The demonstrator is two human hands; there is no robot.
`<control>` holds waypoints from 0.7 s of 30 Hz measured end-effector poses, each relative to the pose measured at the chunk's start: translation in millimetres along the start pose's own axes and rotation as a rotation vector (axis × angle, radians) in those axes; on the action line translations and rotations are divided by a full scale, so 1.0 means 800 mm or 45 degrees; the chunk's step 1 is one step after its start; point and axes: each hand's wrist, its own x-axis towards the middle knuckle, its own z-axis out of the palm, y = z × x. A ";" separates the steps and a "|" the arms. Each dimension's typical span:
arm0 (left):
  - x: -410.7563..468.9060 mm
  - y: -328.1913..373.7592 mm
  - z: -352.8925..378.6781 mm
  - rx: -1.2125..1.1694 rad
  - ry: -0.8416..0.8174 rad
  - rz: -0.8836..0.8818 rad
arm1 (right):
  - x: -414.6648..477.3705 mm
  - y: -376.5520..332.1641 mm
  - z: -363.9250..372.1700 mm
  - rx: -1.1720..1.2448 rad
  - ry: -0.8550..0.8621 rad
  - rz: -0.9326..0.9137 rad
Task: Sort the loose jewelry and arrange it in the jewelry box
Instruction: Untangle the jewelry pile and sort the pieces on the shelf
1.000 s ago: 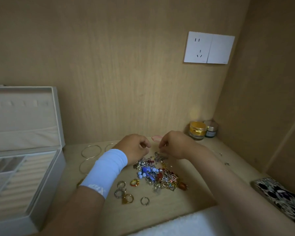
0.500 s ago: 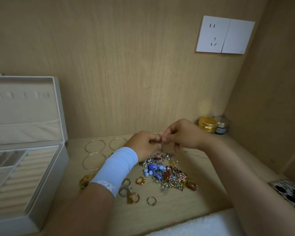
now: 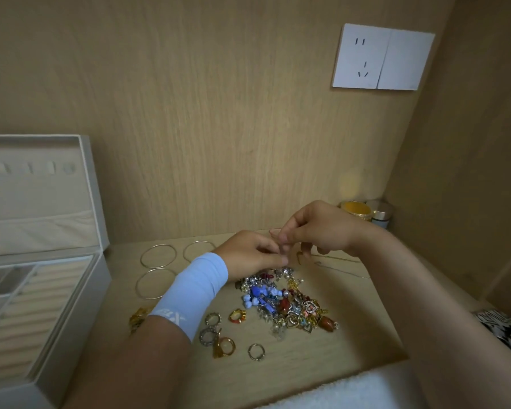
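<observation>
Fingers [image 3: 282, 238] of both hands pinched together above the far edge of the heap, tips meeting; something small and fine apparently between them, too tiny to identify, so clamped on what cannot be told.
Left hand [image 3: 248, 253]: knuckles up, pale blue wrist sleeve [image 3: 194, 293] behind it. Right hand [image 3: 322, 228]: arched over from 2 o'clock, thumb and forefinger closed.
Jewelry heap [image 3: 286, 302]: tangled beads, charms and pins, blue and red among gilt, at centre of the surface [image 3: 351, 329], just below the hands.
Loose rings [image 3: 255, 351]: several scattered at 7 o'clock of the heap, one gold-toned with a red stone [image 3: 237, 316].
Bangles [image 3: 158, 256]: three thin hoops laid flat at 10 o'clock of the heap, near the box.
Thin chain [image 3: 342, 270]: faint line trailing at 3 o'clock of the hands.
Jewelry box [image 3: 71, 329]: at 9 o'clock, lid raised, ridged ring rolls and small compartments showing; nothing visibly stowed there.
Two small jars [image 3: 357, 210]: back corner, 1 o'clock.
Step in hand, by judgement: separating or untangling one fine piece; sorting early, stowing not begun.
Next move, by judgement: gentle teasing apart without snagging the heap, then carriage leftward to a fitting compartment.
</observation>
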 end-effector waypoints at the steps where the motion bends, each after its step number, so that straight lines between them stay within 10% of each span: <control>1: 0.001 -0.001 0.005 -0.028 0.042 0.004 | 0.000 -0.001 0.001 0.016 0.015 -0.005; 10: -0.008 -0.002 -0.005 -0.179 0.029 -0.013 | 0.005 -0.005 0.005 -0.455 0.268 -0.107; 16: -0.014 0.001 -0.028 -0.296 0.075 0.001 | -0.002 -0.010 0.013 -0.494 -0.315 0.027; 21: -0.020 0.010 -0.041 -0.432 0.106 0.105 | -0.001 -0.009 0.012 -0.334 -0.338 0.010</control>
